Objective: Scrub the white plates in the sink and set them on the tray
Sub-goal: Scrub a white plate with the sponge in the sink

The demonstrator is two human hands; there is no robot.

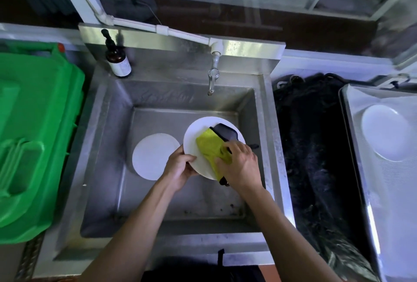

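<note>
Left grip [180, 166] tilting plate [195, 146], right grip [241, 164] pressing cloth [209, 146]

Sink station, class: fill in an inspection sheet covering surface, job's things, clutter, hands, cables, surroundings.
Surface: steel sink, stained floor.
Job's things: held plate under yellow-green cloth; second plate flat in sink; third plate on tray.
Clutter: brown pump bottle on sink corner.
Hands: left hand grips plate rim; right hand presses cloth.
Cables: nothing seen.
Surroundings: tap, green bin, dark mat.
</note>
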